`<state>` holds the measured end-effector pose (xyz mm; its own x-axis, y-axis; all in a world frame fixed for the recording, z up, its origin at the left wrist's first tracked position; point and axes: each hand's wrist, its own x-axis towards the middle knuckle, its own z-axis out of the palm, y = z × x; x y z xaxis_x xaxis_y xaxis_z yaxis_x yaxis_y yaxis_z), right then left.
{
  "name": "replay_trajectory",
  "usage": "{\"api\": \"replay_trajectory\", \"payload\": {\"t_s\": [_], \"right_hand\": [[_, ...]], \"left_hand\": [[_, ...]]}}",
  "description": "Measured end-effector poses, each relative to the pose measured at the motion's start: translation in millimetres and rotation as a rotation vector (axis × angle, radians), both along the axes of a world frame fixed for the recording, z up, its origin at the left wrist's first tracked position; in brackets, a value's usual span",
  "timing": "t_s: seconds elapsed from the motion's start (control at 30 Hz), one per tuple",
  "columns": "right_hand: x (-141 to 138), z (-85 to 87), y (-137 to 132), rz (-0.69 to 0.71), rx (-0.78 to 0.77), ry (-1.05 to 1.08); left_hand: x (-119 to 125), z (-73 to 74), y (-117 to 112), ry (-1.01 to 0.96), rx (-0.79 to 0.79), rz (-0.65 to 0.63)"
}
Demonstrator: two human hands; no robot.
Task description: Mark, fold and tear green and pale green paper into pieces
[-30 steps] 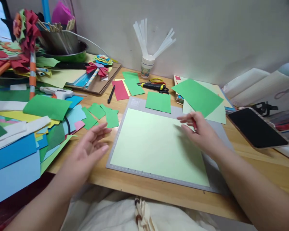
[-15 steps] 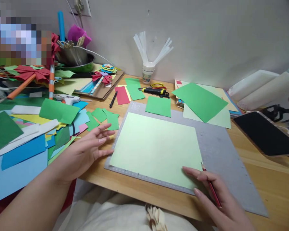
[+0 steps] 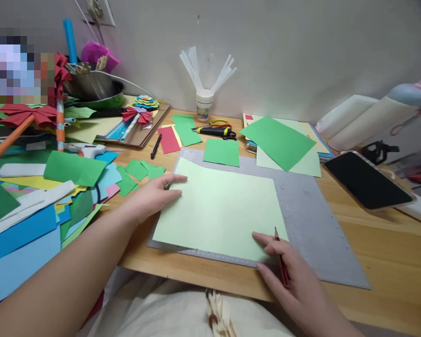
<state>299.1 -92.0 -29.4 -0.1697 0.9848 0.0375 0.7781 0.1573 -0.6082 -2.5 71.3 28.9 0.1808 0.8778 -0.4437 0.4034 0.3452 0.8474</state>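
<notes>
A pale green sheet of paper (image 3: 217, 210) lies on the grey cutting mat (image 3: 312, 224) in front of me. My left hand (image 3: 159, 194) reaches over the sheet's left edge, with its thumb and a forefinger stretched out and apart on the paper; its other fingers are hidden. At the near right corner, my right hand (image 3: 284, 262) rests its fingertips on the sheet. A dark red pencil (image 3: 282, 269) is tucked between the fingers of that hand, point upward.
Green paper squares (image 3: 221, 152) and a yellow-black utility knife (image 3: 215, 132) lie beyond the sheet. Paper scraps (image 3: 28, 229) crowd the left side. A phone (image 3: 368, 180) stands tilted at the right. A paper cup (image 3: 204, 105) with white strips stands by the wall.
My left hand has moved from beside the sheet onto its left edge. My right hand still holds the pencil at the near right corner. The whole view has shifted slightly.
</notes>
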Motion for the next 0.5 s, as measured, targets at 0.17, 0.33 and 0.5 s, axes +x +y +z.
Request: {"api": "replay_trajectory", "payload": {"t_s": [0.17, 0.33, 0.5], "right_hand": [[-13.3, 5.9, 6.3, 0.037, 0.125, -0.093], [-21.6, 20.2, 24.5, 0.032, 0.418, -0.157], [-14.8, 37.7, 60.5, 0.059, 0.543, -0.175]], "left_hand": [[7.4, 17.6, -21.1, -0.017, 0.150, 0.019], [9.3, 26.4, -57.8, -0.339, 0.219, 0.308], [13.4, 25.9, -63.1, -0.278, 0.595, 0.404]]}}
